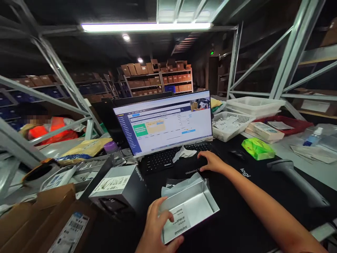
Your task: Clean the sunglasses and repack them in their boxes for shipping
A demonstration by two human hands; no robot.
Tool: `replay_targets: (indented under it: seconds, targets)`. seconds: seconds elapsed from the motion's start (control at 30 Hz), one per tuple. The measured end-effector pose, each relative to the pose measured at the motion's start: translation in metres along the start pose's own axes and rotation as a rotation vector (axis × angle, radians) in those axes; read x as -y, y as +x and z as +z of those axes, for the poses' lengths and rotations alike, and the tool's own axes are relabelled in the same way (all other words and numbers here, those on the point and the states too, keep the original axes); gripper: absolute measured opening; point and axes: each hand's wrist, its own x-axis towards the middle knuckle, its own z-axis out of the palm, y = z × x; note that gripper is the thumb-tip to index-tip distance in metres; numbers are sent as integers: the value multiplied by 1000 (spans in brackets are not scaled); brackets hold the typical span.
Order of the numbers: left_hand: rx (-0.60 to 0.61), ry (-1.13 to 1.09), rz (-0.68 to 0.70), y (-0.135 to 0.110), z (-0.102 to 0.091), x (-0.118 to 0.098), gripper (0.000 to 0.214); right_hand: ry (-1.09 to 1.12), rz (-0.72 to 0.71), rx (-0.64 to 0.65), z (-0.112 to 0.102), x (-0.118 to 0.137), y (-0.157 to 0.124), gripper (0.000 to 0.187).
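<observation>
My left hand (pixel 158 225) grips the left end of a shallow, open silver-grey box (pixel 196 209), with fingers over its rim and thumb along the near side. Printed text shows on the box's inner floor. Behind the box lies a clear plastic bag (pixel 175 188), partly hidden by it. My right hand (pixel 210 162) reaches over the black desk mat with fingers apart and curved, holding nothing that I can see. Just left of it, a crumpled white tissue (pixel 184 153) rests on the keyboard (pixel 160 163). A dark grey product box (pixel 119 191) with a label stands left of the silver box.
An open cardboard carton (pixel 44 221) sits at lower left. The monitor (pixel 168 123) stands behind the keyboard. At right are a mouse (pixel 237 154), a green tissue pack (pixel 257 148), a barcode scanner (pixel 300 181) and white baskets (pixel 231 124). Another person (pixel 55 128) is beyond the left frame.
</observation>
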Motion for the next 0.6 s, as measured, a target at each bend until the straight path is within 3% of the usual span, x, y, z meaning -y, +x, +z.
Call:
replay_targets:
  seconds: [0.17,0.33,0.43,0.6]
  targets:
    - [64,-46,-48,31,2,-6,36,1,-25,45,-4,1,-4,32]
    - [23,21,-3,55,0,5,27,29,11,39,-15,-3,-3,42]
    - [-22,56,0,59,1,13,18,78,62,-26,-38,-12,-2,48]
    - [-106,71,-31,63,10,19,19,82,155,-268,-85,-10,-14,33]
